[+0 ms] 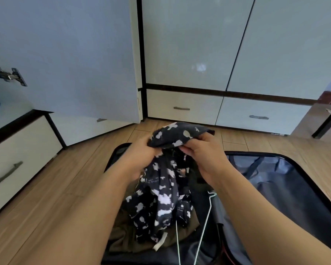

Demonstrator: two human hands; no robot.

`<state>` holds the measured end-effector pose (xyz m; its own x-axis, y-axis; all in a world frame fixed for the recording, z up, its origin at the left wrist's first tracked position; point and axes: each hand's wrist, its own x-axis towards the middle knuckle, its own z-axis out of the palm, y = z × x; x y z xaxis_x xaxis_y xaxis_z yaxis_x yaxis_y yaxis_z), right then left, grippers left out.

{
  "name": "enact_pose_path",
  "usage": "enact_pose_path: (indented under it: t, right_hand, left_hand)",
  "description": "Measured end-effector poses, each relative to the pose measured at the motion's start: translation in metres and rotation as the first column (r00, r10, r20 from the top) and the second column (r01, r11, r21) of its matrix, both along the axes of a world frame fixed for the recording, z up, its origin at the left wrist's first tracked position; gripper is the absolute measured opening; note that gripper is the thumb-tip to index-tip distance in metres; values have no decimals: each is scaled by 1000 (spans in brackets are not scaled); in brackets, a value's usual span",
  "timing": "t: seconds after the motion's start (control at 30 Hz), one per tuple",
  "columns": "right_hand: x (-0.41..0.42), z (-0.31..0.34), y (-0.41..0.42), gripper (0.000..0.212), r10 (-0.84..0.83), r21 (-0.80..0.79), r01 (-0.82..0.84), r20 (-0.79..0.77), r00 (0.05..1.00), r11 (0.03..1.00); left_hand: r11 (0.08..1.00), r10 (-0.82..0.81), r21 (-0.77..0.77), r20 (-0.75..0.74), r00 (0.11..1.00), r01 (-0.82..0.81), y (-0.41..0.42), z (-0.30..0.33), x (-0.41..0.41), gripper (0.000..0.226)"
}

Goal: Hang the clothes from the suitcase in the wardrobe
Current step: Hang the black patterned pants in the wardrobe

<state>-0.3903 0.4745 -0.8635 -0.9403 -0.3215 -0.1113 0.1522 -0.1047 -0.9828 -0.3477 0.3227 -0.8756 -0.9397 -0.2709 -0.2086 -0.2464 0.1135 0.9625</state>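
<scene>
Both hands, left hand [141, 155] and right hand [203, 159], pinch the patterned garment [164, 188] above the open suitcase [294, 188]. Nothing looks hung yet: an olive garment [122, 238] (crumpled) and white hanger [204, 222] remain inside, the wardrobe [189, 44] beyond.

Two bare arms are seen, with no sleeves, watches, rings or bands worn on them, and the left hand [141, 155] and the right hand [204, 155] are bare too, with short plain nails.
</scene>
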Motion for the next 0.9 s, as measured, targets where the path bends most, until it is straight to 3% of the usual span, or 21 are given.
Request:
enact_pose_path:
  t: [0.07,0.13,0.23,0.3,0.33,0.43,0.5,0.6,0.7,0.77,0.8,0.83,0.9]
  right_hand:
    - [-6,-14,9,30,-47,229,56,-43,998,972]
    - [-2,-27,18,53,131,467,-113,-6,991,877]
    - [21,-46,14,99,467,587,-461,154,871,665]
    - [40,-56,0,113,530,601,-516,175,830,610]
    - [46,-59,-8,106,517,582,-499,152,843,642]
    - [47,-66,-31,54,342,458,-391,191,920,798]
    - [47,-62,-38,40,187,335,-283,290,939,899]
    - [27,-53,-41,9,21,199,-105,385,923,974]
    - [12,-37,-25,15,-43,61,17,456,889,998]
    - [8,-21,-19,13,-24,96,-20,432,901,995]
    - [8,-12,-17,12,2,71,-35,424,906,997]
    - [5,-4,-15,12,28,26,-44,430,903,999]
    - [3,8,-13,20,112,-86,-83,421,900,993]
  left_hand:
    - [980,92,184,-87,992,-74,-10,12,2,33]
    - [914,205,381,-145,968,-137,-17,28,3,33]
    - [768,314,624,-171,934,-144,-20,51,-1,27]
    - [698,284,712,-177,942,-76,-19,62,-3,30]
    - [672,252,739,-182,951,-37,-17,66,-4,36]
    - [641,240,766,-260,935,48,-12,78,-6,43]
    - [707,295,707,-315,902,15,-13,81,-6,42]
    - [930,251,343,-323,913,-134,-21,69,-2,55]
    - [999,48,11,-159,986,-47,-29,42,8,63]
    - [970,-231,-67,40,972,234,-33,21,15,93]
    - [920,-369,-74,164,915,384,-32,13,17,105]
    - [862,-479,-44,251,841,504,-29,5,20,104]
    - [797,-567,-28,311,763,604,-14,-7,25,64]
